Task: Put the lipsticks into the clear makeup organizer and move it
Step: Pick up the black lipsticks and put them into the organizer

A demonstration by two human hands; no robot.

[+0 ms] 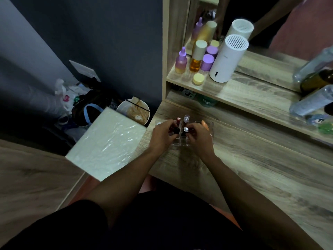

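Two lipsticks (182, 123) upright in clear organizer (210, 128); left hand (163, 135) and right hand (199, 138) pinching them; move pending.

place: home bedroom | cues: wooden vanity desk (252, 168), mirror (270, 24), cosmetic bottles (195, 58)

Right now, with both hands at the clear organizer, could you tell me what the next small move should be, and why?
Probably lower the dark lipstick in the left hand into a slot: it is held over the clear organizer, where the right hand is also busy.
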